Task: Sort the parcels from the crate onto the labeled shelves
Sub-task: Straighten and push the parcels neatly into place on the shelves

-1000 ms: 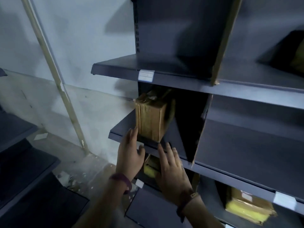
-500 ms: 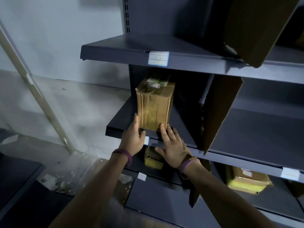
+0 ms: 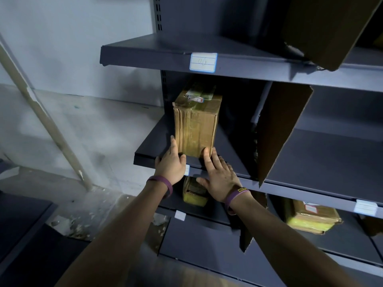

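Observation:
A brown taped parcel [image 3: 196,125] stands upright on the left end of the middle dark shelf [image 3: 149,150], a printed label on its top. My left hand [image 3: 170,164] touches its lower left corner with straight fingers. My right hand [image 3: 217,172] lies flat at the shelf's front edge, its fingertips against the parcel's lower right corner. Neither hand curls round the parcel. The shelf above [image 3: 145,56] carries a white label [image 3: 203,62] with a handwritten number.
A cardboard divider [image 3: 277,131] stands to the right of the parcel, another [image 3: 323,30] on the shelf above. On the lower shelf lie a yellow-taped parcel [image 3: 194,193] and a second one [image 3: 310,218] further right. A pale pole [image 3: 41,112] leans against the wall at left.
The view has moved closer and slightly up. Both hands have stayed at the parcel's base, and the parcel now stands squarer and further onto the shelf.

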{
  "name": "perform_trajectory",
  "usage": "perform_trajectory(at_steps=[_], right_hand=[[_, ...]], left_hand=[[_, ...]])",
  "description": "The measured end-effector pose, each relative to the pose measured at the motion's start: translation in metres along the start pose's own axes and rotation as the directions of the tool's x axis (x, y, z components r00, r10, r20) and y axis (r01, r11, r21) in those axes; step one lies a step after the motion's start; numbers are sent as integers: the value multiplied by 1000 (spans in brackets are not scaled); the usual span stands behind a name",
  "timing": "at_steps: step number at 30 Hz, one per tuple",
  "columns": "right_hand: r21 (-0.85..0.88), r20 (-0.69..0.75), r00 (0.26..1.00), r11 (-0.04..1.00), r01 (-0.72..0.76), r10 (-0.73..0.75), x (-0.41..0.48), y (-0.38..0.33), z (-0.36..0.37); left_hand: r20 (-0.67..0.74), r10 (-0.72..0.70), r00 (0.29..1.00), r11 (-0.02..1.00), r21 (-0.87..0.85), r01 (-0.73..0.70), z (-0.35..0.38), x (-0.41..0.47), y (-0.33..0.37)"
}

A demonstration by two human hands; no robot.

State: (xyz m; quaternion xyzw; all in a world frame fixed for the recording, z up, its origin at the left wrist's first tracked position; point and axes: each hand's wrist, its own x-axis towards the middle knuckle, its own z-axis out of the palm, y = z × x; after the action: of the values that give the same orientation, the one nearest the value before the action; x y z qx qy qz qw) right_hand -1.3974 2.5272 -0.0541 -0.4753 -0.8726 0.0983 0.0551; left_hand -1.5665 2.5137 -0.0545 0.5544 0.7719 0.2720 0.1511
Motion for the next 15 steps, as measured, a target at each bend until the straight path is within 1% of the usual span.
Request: perform_trajectory(at_steps=[10,13,15], right_hand=[[-22,23,1000,1000,-19,20,4,-2,-1],[-11,15,1000,1000,-22,22,1,-2,0],[5,-12,1000,1000,-25,25,-5,-3,1]], left_hand=[[56,-56,997,998,23,55,-4,6,4],[46,-43,998,999,32,41,-2,6,1],[14,-17,1000,998,61,16,-1,3,-2]])
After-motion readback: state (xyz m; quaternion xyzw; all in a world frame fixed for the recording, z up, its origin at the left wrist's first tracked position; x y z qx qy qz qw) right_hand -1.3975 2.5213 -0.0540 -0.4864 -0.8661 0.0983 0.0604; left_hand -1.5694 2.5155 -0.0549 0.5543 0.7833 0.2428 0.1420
